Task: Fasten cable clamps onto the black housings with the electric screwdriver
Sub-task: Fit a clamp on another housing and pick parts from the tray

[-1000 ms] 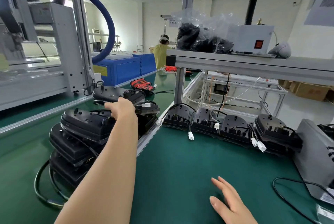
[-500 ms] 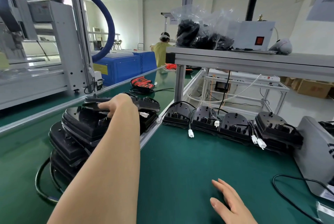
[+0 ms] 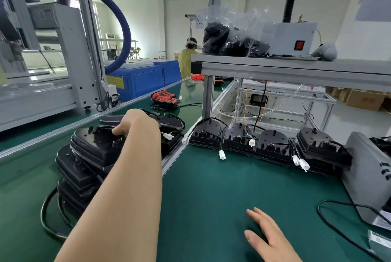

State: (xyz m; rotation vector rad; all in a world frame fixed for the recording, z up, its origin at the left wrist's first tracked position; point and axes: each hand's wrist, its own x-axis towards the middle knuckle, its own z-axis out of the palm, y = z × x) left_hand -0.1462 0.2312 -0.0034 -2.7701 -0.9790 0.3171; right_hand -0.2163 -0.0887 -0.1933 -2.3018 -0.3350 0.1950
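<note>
Four black housings (image 3: 273, 145) stand in a row at the back of a green mat (image 3: 211, 198); more sit in a stack (image 3: 78, 175) at the left.
The housings are matte, ribbed plastic wedges with black cables (image 3: 45, 217) and white plugs (image 3: 222, 154). A clear, crinkled bag (image 3: 232, 35) on the grey metal shelf (image 3: 296, 69) holds black parts. The left hand (image 3: 135, 124) grips the top housing (image 3: 95, 145) with curled fingers. The right hand (image 3: 268, 238) lies flat on the mat, fingers straight and slightly spread.
</note>
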